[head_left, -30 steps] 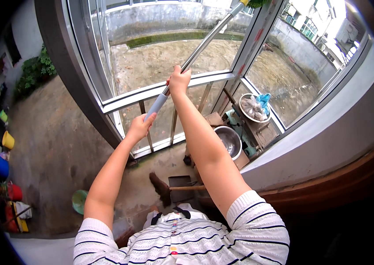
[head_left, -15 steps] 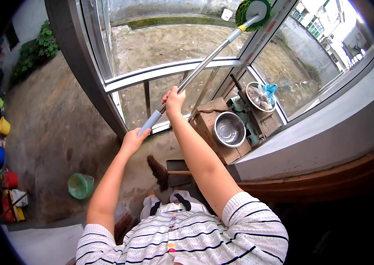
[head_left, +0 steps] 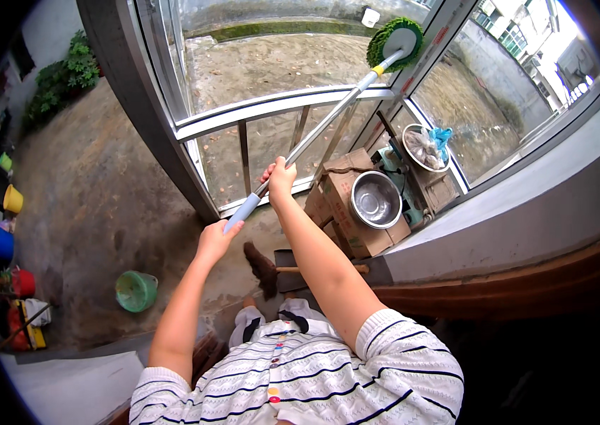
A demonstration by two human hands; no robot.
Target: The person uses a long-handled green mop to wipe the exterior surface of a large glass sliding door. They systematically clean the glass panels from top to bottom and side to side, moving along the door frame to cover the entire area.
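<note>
Both my hands grip a long-handled mop [head_left: 328,122] with a metal pole, a yellow collar and a round green chenille head. My left hand [head_left: 216,241] is wrapped round the lower end of its light blue grip. Higher up, my right hand [head_left: 281,176] is closed on the metal pole just above that grip. The pole slants up to the right, and the mop head [head_left: 395,44] lies over the glass near the window's corner post [head_left: 422,53]. Whether its fibres press on the pane I cannot tell.
A steel basin [head_left: 376,200] sits on a cardboard box [head_left: 339,185] at the right, beside a bowl of plastic bags [head_left: 427,147]. A broom [head_left: 261,270] and a dustpan [head_left: 293,282] lie near my feet. At left stand a green bucket [head_left: 136,291] and several colourful tubs.
The mop head has moved down and slightly left along the upper pane. Both hands keep their hold on the pole. The whole view has shifted a little.
</note>
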